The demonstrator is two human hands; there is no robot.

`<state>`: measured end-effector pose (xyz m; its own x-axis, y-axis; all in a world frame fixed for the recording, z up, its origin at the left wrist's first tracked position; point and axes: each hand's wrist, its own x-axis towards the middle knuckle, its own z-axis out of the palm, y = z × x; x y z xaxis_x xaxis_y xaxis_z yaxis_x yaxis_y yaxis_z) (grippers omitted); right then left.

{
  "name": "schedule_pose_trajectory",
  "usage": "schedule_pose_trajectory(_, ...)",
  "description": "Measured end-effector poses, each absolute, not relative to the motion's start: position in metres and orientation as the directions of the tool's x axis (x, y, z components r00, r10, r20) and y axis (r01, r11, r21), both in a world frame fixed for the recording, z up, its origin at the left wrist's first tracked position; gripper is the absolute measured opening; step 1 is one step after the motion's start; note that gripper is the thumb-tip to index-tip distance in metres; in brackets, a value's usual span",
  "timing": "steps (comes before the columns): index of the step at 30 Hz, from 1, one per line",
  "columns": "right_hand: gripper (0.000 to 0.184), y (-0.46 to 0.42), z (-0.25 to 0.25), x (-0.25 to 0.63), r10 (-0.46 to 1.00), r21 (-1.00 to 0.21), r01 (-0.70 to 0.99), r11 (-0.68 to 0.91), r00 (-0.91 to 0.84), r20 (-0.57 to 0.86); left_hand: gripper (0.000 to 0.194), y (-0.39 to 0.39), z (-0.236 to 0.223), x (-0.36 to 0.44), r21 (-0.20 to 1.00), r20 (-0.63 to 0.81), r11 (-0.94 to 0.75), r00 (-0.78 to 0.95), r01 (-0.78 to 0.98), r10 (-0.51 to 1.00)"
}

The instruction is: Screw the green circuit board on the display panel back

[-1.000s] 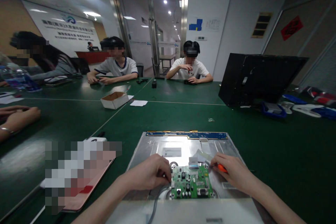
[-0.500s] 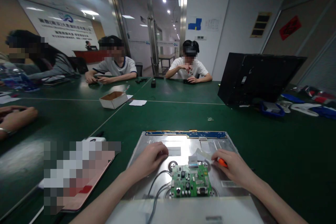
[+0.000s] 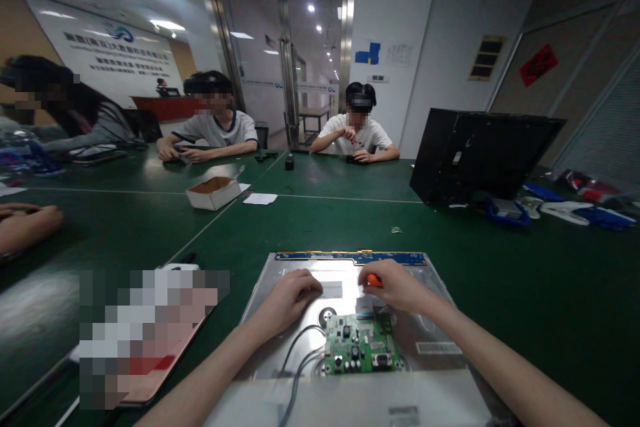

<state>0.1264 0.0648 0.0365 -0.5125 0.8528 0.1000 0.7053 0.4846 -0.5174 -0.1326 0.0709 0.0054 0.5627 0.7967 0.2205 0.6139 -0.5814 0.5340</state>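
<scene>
A flat metal display panel (image 3: 257,300) lies in front of me. On it is a green circuit board (image 3: 350,350). A blue strip board (image 3: 320,258) runs along the panel's far edge. Two dark cables (image 3: 295,380) reach the green board's left side. My left hand (image 3: 293,293) rests on the panel beside a pale label (image 3: 332,289), fingers loosely bent, holding nothing visible. Closed round an orange-handled tool (image 3: 375,280), my right hand (image 3: 395,283) is over the panel beyond the board. The tool's tip is hidden. A pale flat cable (image 3: 365,307) joins the board's far edge.
A black monitor housing (image 3: 480,153) stands at the right, beside gloves (image 3: 570,211) and a blue item (image 3: 505,211). On the left lie a pink phone-like slab (image 3: 170,353) and an open white box (image 3: 213,195). Co-workers sit across the table; another person's hand (image 3: 30,227) is at left.
My left hand has left the green board's left edge and moved up the panel, uncovering the cables. My right hand, with the orange-handled tool, has shifted left and farther away from me.
</scene>
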Motion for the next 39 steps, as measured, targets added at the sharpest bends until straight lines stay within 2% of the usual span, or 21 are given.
schedule_pose_trajectory(11, 0.015, 0.085, 0.028, 0.066, 0.793, -0.415, 0.708, 0.572, -0.606, 0.06, 0.02, 0.068, 0.004, -0.136, 0.513, 0.222, -0.614, 0.598, 0.6, 0.77)
schedule_pose_trajectory(19, 0.017, 0.066, 0.051, 0.125, 0.879, -0.389, 0.796, 0.464, -0.467, 0.095, 0.021, 0.066, 0.012, -0.14, 0.421, 0.208, -0.615, 0.589, 0.667, 0.781)
schedule_pose_trajectory(25, 0.015, 0.014, 0.048, 0.173, 0.908, -0.389, 0.833, 0.393, -0.419, 0.021, 0.017, 0.058, 0.022, -0.137, 0.345, 0.242, -0.674, 0.632, 0.654, 0.737)
schedule_pose_trajectory(30, 0.02, -0.025, 0.035, 0.179, 0.903, -0.451, 0.825, 0.341, -0.421, -0.088, 0.014, 0.043, 0.035, -0.127, 0.422, 0.145, -0.673, 0.688, 0.607, 0.711)
schedule_pose_trajectory(33, 0.023, -0.038, 0.026, 0.176, 0.898, -0.406, 0.85, 0.336, -0.42, -0.134, 0.008, 0.037, 0.043, -0.123, 0.486, 0.06, -0.633, 0.699, 0.603, 0.712)
schedule_pose_trajectory(39, 0.027, -0.044, 0.015, 0.165, 0.883, -0.367, 0.836, 0.408, -0.463, -0.073, 0.034, 0.032, 0.047, -0.119, 0.519, 0.022, -0.609, 0.703, 0.6, 0.711)
